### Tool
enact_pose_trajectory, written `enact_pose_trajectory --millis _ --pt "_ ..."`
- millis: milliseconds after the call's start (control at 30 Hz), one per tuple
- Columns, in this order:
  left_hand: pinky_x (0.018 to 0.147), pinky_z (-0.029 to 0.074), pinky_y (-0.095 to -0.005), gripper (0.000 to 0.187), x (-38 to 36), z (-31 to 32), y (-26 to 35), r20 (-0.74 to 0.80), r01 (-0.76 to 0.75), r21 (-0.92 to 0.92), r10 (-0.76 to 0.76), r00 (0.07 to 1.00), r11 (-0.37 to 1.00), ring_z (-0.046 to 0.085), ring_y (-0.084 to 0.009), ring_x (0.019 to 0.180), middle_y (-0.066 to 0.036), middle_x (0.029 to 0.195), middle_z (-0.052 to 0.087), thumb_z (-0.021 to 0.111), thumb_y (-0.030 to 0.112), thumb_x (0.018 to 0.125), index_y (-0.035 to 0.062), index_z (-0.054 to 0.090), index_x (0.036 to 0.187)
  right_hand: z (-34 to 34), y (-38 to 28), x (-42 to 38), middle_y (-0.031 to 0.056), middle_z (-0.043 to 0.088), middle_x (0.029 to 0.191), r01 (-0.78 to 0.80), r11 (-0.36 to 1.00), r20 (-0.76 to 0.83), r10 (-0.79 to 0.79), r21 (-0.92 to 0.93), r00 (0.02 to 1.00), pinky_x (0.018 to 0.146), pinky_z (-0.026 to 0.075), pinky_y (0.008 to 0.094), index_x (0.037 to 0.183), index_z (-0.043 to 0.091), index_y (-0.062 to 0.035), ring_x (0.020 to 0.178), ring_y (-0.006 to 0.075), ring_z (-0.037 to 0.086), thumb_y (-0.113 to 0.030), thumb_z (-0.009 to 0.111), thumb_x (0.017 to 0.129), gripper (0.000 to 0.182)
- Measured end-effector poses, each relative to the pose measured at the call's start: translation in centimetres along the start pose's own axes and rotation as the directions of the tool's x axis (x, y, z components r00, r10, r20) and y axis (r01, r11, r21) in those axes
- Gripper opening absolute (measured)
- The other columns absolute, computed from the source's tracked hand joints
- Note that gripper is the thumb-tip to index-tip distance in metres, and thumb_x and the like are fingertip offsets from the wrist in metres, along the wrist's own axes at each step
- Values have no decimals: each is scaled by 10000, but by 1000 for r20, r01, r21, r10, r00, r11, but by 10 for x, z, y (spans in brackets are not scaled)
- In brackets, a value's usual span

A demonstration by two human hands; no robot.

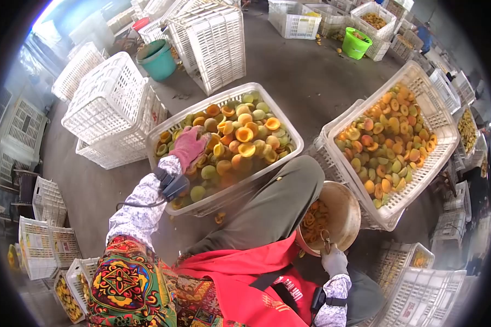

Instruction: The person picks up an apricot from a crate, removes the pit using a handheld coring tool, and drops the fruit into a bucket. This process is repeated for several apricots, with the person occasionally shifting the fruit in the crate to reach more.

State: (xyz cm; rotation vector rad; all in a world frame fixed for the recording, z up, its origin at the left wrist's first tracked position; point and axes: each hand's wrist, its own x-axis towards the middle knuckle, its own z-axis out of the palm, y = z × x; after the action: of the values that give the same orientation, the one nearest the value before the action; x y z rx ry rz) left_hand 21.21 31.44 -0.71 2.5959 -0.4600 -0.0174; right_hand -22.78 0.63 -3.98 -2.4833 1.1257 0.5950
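Left hand (190,146) in a pink glove reaching into a crate of halved peaches; right hand (333,260) in a grey glove at a bowl.

The left hand lies palm-down on the peach halves (240,143) near the left end of the middle crate (281,117); whether its fingers close on a fruit cannot be told. The right hand is clenched on a small metal tool (325,238) at the near rim of the tan bowl (343,215), which holds a shallow layer of orange pieces (312,220). Judging by the nearly full crate and sparse bowl, most fruit remains to be handled. A second full crate (436,117) stands to the right, touching the bowl; the person's raised knee (289,191) lies between crate and bowl. Empty white crates (106,98) and a teal bucket (157,59) stand beyond on the floor.
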Motion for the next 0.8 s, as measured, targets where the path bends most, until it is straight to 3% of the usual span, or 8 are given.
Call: enact_pose_trajectory --millis 33,100,167,233,367,567,733,800 --pt "969 410 -414 449 0 1 -8 33 54 261 -65 997 964 512 -341 1146 -175 1233 536 584 374 857 104 570 1216 1 0 0 256 654 896 18 1000 7 -18 4 1000 813 476 501 1010 552 -28 892 420 626 -388 529 863 390" --pt "1045 335 -463 519 -3 0 16 92 80 266 -108 990 961 399 -366 1259 -158 1377 407 599 391 839 143 513 1286 -1 -3 5 256 653 886 31 1000 9 -31 2 999 809 475 505 1009 552 -34 888 421 625 -380 534 859 378" --pt "1048 321 -506 531 -7 21 38 -58 -318 344 358 932 884 364 -406 1285 -158 1365 429 616 397 825 163 517 1292 -1 -6 5 259 649 865 4 1000 -6 -4 4 1000 786 479 514 999 550 -36 867 425 626 -372 547 849 368" --pt "1049 313 -534 530 -5 58 60 92 -498 279 494 865 821 334 -432 1303 -150 1357 438 629 407 813 185 523 1283 1 -4 8 260 647 853 1 1000 -16 -1 6 1000 775 479 519 994 551 -38 854 429 626 -370 544 850 362" --pt "1051 319 -532 511 29 75 93 59 -326 230 321 945 917 329 -428 1309 -147 1326 463 625 403 815 199 528 1274 -3 -7 6 256 646 828 4 998 -41 -2 56 999 748 480 532 987 556 -47 826 442 622 -367 537 856 346" --pt "1039 364 -473 462 99 68 97 372 -186 172 111 921 967 378 -372 1290 -151 1346 428 562 286 830 205 529 1284 2 -10 8 252 651 867 -61 997 60 59 36 996 783 475 515 1059 540 -67 863 423 624 -390 531 864 378" --pt "1035 369 -483 449 59 40 63 392 -548 233 438 809 803 397 -395 1278 -129 1421 380 612 282 815 253 565 1261 3 2 2 244 654 864 -2 998 -26 4 59 1000 772 477 512 1010 577 -51 848 417 628 -367 588 842 359" --pt "1072 332 -461 532 34 33 38 482 -402 231 255 838 886 310 -421 1332 -144 1473 319 637 285 799 270 508 1315 20 18 11 238 620 1015 53 998 37 -55 35 998 763 491 510 1020 578 -52 839 411 639 -382 613 830 382"
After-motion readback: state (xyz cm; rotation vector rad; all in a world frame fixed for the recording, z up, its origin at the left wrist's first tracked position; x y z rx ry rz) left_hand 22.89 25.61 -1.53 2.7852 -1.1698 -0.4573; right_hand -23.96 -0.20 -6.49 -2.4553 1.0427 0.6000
